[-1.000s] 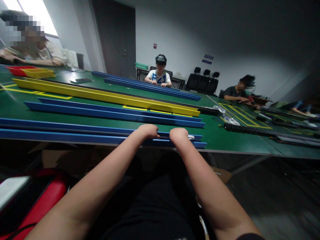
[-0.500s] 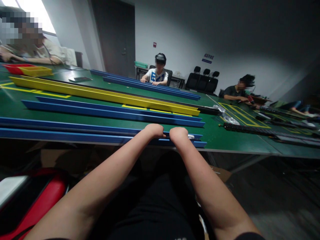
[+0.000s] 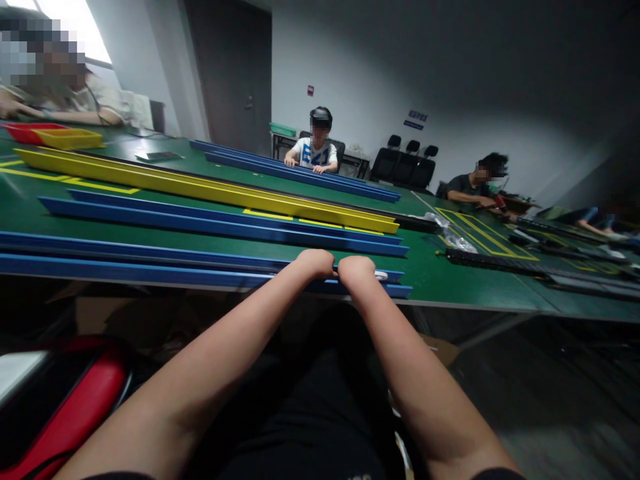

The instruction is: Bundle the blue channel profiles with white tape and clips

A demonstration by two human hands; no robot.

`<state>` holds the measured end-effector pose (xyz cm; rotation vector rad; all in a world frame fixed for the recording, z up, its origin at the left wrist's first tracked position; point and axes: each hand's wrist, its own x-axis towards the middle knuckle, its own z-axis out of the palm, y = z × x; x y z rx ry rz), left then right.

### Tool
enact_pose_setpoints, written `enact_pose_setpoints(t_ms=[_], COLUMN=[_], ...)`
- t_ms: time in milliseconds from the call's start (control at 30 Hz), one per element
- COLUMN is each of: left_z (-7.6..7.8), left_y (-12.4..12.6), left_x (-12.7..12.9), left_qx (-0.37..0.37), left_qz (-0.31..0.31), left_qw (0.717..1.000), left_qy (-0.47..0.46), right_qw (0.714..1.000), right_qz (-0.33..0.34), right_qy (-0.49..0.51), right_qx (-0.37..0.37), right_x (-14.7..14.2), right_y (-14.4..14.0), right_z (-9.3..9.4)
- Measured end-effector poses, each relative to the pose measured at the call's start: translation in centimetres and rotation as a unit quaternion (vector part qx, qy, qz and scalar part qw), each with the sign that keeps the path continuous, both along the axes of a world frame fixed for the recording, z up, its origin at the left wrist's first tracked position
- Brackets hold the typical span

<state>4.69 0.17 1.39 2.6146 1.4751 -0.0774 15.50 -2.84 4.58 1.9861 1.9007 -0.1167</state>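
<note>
My left hand [image 3: 316,263] and my right hand [image 3: 357,269] are nearly touching over the nearest blue channel [image 3: 150,267], close to its right end. Both hands bend down at the wrist and look closed, their fingers mostly hidden behind the backs of the hands. A small dark bit shows in the gap between them; I cannot make out what it is. Beside my right hand, a small white piece [image 3: 381,275] sticks out over the channel. The long blue channel lies along the table's front edge, its two raised walls running left past the view.
Beyond lie another blue channel [image 3: 200,223] and a yellow channel [image 3: 210,193] on the green table [image 3: 440,287]. Black strips [image 3: 490,262] lie to the right. Red and yellow trays [image 3: 70,138] stand far left. Several people sit around the table; one [image 3: 320,150] works at blue channels opposite.
My left hand has shifted slightly right, narrowing the gap to my right hand. My right hand stays almost in place, and the view has moved only a little.
</note>
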Motion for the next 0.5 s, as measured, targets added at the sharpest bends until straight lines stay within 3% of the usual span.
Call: enact_pose_setpoints(t_ms=[300, 500], left_z=[-0.1, 0.7], left_y=[0.3, 0.3], left_x=[-0.5, -3.2], left_qx=[-0.018, -0.036], left_qz=[-0.021, -0.052], left_qw=[1.000, 0.998], left_qy=[-0.005, -0.004], right_qw=[1.000, 1.000], right_qz=[0.007, 0.009], right_qy=[0.005, 0.021], right_qx=[0.000, -0.004], right_x=[0.1, 0.3], right_y=[-0.2, -0.2], right_z=[0.2, 0.3])
